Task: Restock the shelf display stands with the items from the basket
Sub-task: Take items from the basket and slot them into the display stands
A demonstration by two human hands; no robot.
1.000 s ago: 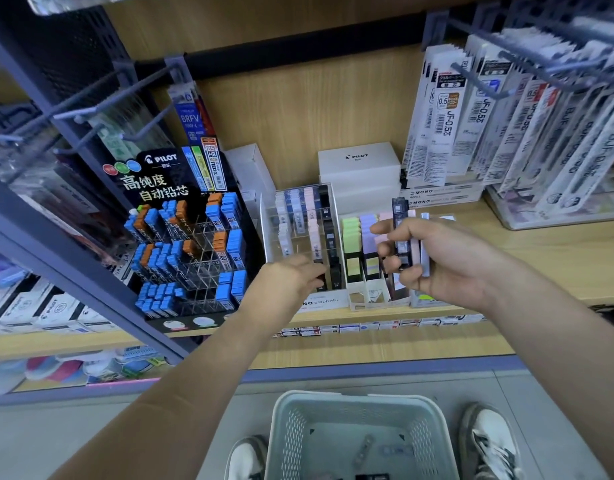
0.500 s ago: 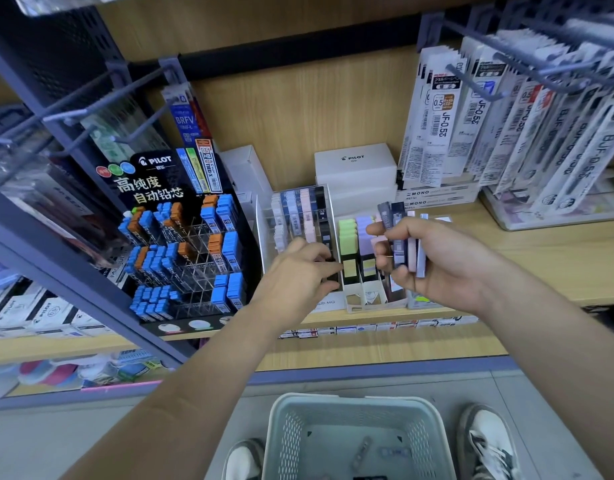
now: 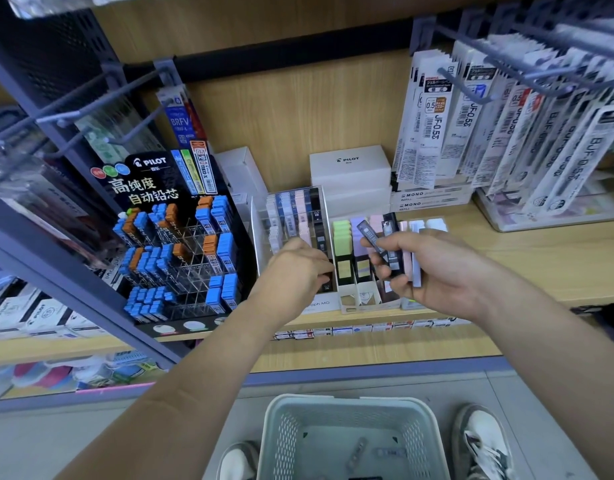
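Left hand (image 3: 295, 271) nearer HB cases (image 3: 316, 218)

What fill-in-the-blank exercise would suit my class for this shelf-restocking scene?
The left hand reaches to the clear acrylic stand, while slim lead cases fan out in the ____ hand.
The pale perforated plastic basket sits on the floor between two ____.
The black Pilot display stand holds blue and ____ cases.
Missing: right, shoes, orange.
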